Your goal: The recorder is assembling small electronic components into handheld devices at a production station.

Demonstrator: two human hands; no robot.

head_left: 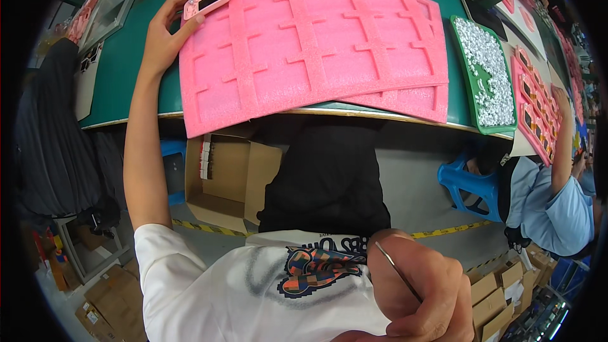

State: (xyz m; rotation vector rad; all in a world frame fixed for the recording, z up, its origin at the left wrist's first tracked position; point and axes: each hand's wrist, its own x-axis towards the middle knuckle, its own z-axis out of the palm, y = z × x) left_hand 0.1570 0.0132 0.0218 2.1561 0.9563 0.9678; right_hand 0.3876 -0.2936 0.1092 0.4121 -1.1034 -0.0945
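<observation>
My left hand [170, 33] is closed around one end of a small pink device [209, 0] with a dark rectangular screen. It holds the device over the far left corner of the stacked pink foam trays [269, 57]. The top tray's shallow compartments look bare. Close to the camera at the lower right, my right hand [430, 285] is closed on a thin, bent metal tool [396, 268]. The tool's slim end points up and left, while its other end is hidden in my fingers. This hand is well apart from the device and the trays.
On the green table [117, 82], a green tray [467, 82] of small silvery-white parts stands right of the foam. Beyond it, a co-worker's arm [561, 145] reaches to a pink tray [529, 104] of devices. A cardboard box [218, 199] and blue stool [470, 183] stand below.
</observation>
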